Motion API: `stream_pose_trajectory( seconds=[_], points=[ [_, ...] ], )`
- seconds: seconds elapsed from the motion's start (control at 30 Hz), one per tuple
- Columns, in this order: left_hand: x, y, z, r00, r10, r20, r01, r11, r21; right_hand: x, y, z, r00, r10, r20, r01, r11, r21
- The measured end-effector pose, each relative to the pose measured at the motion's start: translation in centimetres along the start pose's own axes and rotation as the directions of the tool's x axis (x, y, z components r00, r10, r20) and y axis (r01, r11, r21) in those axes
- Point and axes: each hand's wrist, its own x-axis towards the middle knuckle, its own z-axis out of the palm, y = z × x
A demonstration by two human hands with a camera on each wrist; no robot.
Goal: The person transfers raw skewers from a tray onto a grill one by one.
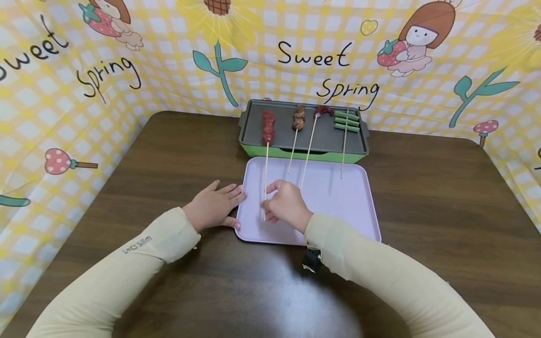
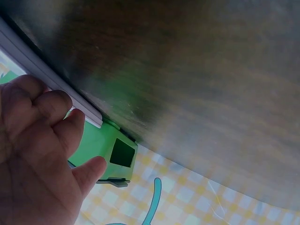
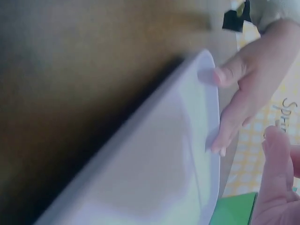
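Note:
My right hand [image 1: 287, 204] pinches the lower end of a wooden stick, part of a skewer of red meat [image 1: 268, 126]. The meat end lies over the left side of a dark toy grill [image 1: 249, 134], while the stick reaches back above a pale purple tray [image 1: 338, 206]. With fingers spread, my left hand [image 1: 215, 205] touches the tray's left rim. In the left wrist view, that hand [image 2: 35, 145] shows its fingers by the tray edge [image 2: 70, 96]. Thumb and fingers of the right hand [image 3: 276, 178] appear at the right wrist view's edge.
Across the grill lie a brown meat skewer [image 1: 298, 117], a dark red curled skewer [image 1: 324, 111] and a green vegetable skewer [image 1: 346, 121], their sticks overhanging the tray. The grill has a green base [image 1: 274, 151]. A patterned cloth [image 1: 160, 56] stands behind the wooden table [image 1: 435, 197].

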Motion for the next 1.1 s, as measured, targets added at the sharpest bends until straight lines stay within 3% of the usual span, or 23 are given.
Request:
stream_pose_trajectory(
  seconds=[0.53, 1.1],
  points=[
    [0.0, 0.0, 0.1, 1.000, 0.000, 0.017, 0.001, 1.000, -0.021, 1.6, 0.4, 0.2, 0.997, 0.042, -0.070, -0.041, 0.999, 0.012],
    [0.0, -0.1, 0.3, 1.000, 0.006, -0.015, -0.006, 1.000, -0.001, 2.8, -0.7, -0.3, 0.993, 0.052, -0.107, -0.050, 0.999, 0.020]
  ],
)
